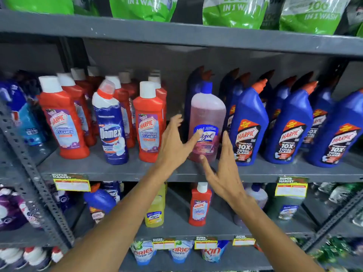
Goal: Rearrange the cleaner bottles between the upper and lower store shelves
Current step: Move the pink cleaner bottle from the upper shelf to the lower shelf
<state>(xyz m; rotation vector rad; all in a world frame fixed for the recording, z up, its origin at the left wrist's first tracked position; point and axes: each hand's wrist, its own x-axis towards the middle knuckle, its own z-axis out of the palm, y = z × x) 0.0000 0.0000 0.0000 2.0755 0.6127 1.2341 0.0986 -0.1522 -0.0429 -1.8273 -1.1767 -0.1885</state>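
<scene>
A pink Lizol bottle [207,114] with a blue cap stands upright on the upper shelf [117,169], between red Harpic bottles [150,122] and blue Harpic bottles [248,126]. My left hand [176,144] is spread open just left of the pink bottle, with its thumb touching the label. My right hand [224,173] is open below and to the right of the bottle, fingers apart, holding nothing. On the lower shelf [176,230] stand a small red Harpic bottle [200,205], a yellow Lizol bottle [155,211] and a blue bottle [100,201].
A white and blue Domex bottle [111,124] stands left of the red Harpic row. Green detergent pouches [233,12] fill the top shelf. Ariel pouches [141,252] sit on the bottom shelf. A perforated metal upright [25,163] frames the left side. Price tags [71,183] hang on shelf edges.
</scene>
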